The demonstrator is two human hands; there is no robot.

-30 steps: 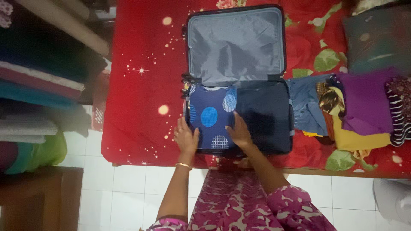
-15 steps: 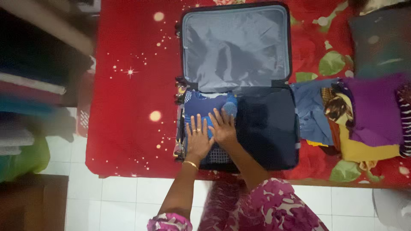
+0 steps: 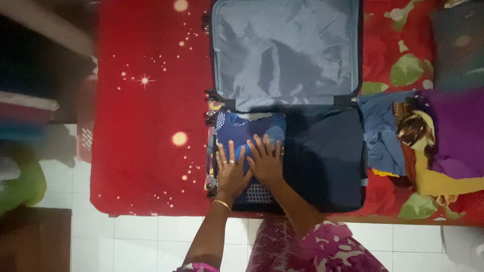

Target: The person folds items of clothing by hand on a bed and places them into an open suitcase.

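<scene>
Now two hands [image 3: 249, 168] flat on one blue garment [image 3: 242, 132].

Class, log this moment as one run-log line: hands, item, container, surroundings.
left hand: flat on blue patterned garment | right hand: flat on it | open suitcase on red bedspread | clothes pile right

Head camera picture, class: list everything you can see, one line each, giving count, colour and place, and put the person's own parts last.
suitcase: one, dark shell, grey lining, lying open on the bed.
folded top: one, blue with pale circles, in the suitcase's lower half, left side.
dark garment: one, navy, beside the folded top.
bedspread: one, red with stars and flowers, over the bed.
loose clothes: a pile, blue, purple, yellow, brown, right of the suitcase.
floor tiles: white, below the bed.
stacked fabrics: several, mixed colours, blurred, far left.
left hand: flat on the folded top, bangle at the wrist.
right hand: flat on the folded top.
</scene>
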